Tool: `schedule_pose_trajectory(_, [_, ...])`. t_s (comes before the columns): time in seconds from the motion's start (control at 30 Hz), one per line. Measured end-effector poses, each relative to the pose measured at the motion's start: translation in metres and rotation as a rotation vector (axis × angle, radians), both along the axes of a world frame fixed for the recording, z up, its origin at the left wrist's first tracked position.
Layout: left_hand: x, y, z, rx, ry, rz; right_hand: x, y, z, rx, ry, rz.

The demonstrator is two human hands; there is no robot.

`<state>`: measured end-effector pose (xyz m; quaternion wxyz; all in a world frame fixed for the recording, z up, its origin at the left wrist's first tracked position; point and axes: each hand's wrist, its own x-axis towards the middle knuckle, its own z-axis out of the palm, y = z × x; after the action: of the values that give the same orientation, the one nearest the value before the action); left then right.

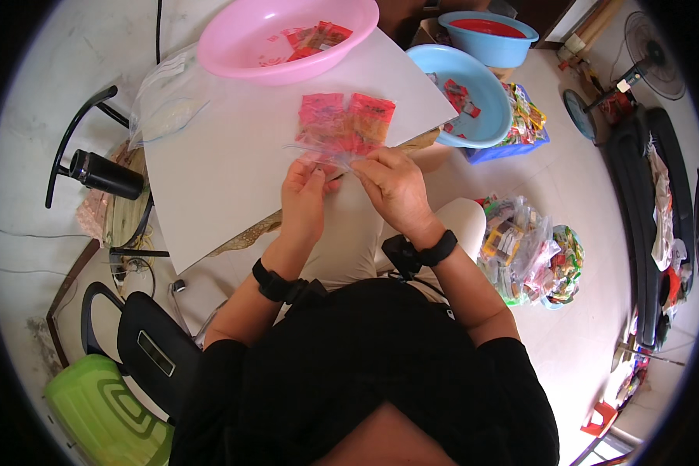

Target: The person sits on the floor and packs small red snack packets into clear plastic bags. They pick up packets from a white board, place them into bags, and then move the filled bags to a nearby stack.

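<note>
A clear plastic zip bag (329, 137) with red snack packets inside lies over the near edge of the white table (227, 175). My left hand (307, 183) grips its near edge between thumb and fingers. Beside it, my right hand (389, 177) pinches the same edge. Two red packets show side by side, the right one (371, 119) with orange-brown contents. Farther back stands a pink plastic basin (233, 58) holding several red packets (320, 39). At the table's left corner lie more clear plastic bags (169, 116).
Right of the table, a light blue basin (498, 110) holds small red packets, near a blue crate (501, 152) of packets. Filled plastic bags (518, 250) rest on the floor by my right knee. A black chair (151, 343) and a black tumbler (108, 175) are on the left.
</note>
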<state>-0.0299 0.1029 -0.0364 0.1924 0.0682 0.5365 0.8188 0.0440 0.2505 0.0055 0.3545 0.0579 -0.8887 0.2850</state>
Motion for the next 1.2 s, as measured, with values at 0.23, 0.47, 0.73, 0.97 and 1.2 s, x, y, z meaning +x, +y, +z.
schedule_pose_trajectory(0.23, [-0.002, 0.017, 0.018, -0.143, 0.062, -0.076, 0.007, 0.001, -0.006, 0.037, -0.028, -0.029])
schedule_pose_trajectory(0.47, [-0.02, 0.016, -0.021, -0.175, 0.145, 0.045, 0.004, -0.006, 0.0, 0.038, -0.035, -0.016])
schedule_pose_trajectory(0.73, [-0.001, -0.007, 0.011, -0.715, 1.098, -0.012, 0.004, -0.007, 0.0, 0.033, -0.035, -0.007])
schedule_pose_trajectory(0.97, [-0.001, -0.005, 0.032, -1.291, 1.255, -0.208, 0.007, -0.007, 0.003, 0.078, -0.02, -0.018])
schedule_pose_trajectory(1.2, [-0.008, 0.0, 0.034, -1.362, 1.23, -0.226, 0.009, 0.002, -0.004, 0.107, 0.002, -0.02])
